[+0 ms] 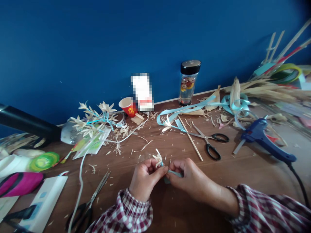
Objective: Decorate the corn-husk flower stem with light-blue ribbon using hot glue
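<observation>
The person's left hand (145, 178) pinches a small cream flower of papery petals (157, 158) between thumb and fingers, right at its light-blue stem. Just beside it, the right hand (188, 174), fingers curled nearly closed, grips a flat light-blue ribbon strip (177, 174). Beyond the right hand I see black-handled steel scissors (206, 137); farther right, a dark-blue plastic glue gun (269, 145). A second black-handled pair (90, 203) lies left of the left hand.

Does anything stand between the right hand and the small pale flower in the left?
Nothing visible does: the left hand pinches the flower close beside the right hand, which holds a light-blue strip. Only the left hand's own fingers partly cover the flower.
</observation>
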`<state>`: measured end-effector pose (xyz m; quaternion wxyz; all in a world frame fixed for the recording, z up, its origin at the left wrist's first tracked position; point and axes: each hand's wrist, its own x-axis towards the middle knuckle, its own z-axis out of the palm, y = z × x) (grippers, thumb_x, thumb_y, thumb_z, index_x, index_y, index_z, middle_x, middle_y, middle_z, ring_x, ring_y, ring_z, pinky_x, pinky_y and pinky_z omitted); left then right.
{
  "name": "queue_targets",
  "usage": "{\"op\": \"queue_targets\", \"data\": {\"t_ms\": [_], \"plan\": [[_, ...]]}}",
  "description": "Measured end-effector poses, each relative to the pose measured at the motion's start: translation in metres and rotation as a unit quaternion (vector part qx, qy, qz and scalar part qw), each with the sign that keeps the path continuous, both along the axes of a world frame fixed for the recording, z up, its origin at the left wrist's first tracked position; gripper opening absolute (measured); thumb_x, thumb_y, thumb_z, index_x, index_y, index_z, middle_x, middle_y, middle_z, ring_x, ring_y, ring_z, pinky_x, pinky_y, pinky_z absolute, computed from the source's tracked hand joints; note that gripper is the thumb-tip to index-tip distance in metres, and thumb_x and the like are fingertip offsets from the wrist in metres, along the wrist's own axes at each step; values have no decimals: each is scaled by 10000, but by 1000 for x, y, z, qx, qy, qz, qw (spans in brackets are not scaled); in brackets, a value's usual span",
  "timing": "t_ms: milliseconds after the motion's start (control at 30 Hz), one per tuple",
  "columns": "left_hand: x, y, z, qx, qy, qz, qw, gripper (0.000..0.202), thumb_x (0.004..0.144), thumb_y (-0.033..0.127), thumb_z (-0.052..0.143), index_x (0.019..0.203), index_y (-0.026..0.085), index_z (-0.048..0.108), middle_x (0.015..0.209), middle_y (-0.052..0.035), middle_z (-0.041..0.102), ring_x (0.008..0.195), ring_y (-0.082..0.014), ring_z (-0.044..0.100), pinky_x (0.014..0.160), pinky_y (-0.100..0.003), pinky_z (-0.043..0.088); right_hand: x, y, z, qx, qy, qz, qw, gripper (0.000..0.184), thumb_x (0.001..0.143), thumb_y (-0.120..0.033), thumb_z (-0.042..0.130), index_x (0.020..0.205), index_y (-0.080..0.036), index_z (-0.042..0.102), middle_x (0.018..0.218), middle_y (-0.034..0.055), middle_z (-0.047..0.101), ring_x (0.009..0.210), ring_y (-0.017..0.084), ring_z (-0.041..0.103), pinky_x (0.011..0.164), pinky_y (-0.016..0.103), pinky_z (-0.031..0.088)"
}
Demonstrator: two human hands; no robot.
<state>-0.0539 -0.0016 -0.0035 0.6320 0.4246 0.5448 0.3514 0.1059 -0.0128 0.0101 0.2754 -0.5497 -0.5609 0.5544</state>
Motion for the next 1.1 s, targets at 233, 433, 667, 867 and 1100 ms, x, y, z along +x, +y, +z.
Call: {"op": "queue_targets", "data": {"t_ms": [233,433,667,867,1100], "plan": [[5,-3,14,-105,-176,58,977,197,629,281,781,759,149,712,630,3,624,616,-95,588,612,-227,523,2,1,3,-90,248,-12,965,264,744,-360,629,708,-101,660,609,9,584,542,79,445,516,206,335],[5,-2,18,-150,-164,28,975,264,574,325,811,729,127,728,580,16,565,525,-56,543,494,-161,510,2,1,4,-157,316,-19,935,289,687,-397,712,683,-109,684,618,26,646,530,77,507,515,197,369],[4,1,17,-159,-148,28,976,292,536,363,820,622,127,670,510,42,513,449,-37,485,425,-142,457,1,-2,1,-150,293,5,944,263,691,-364,699,686,-102,675,634,27,645,558,81,503,546,204,373],[2,2,16,-78,-58,54,994,279,589,371,785,605,135,637,539,30,559,497,-57,501,453,-161,464,1,-4,3,-119,188,4,975,185,735,-290,624,688,-112,640,558,-27,544,507,67,392,501,205,298],[2,1,17,-133,-121,56,982,319,531,375,818,574,127,623,496,44,525,429,-22,457,403,-114,384,2,-1,0,-92,162,38,982,172,761,-266,601,670,-120,618,539,-50,472,497,60,342,467,198,252]]}}
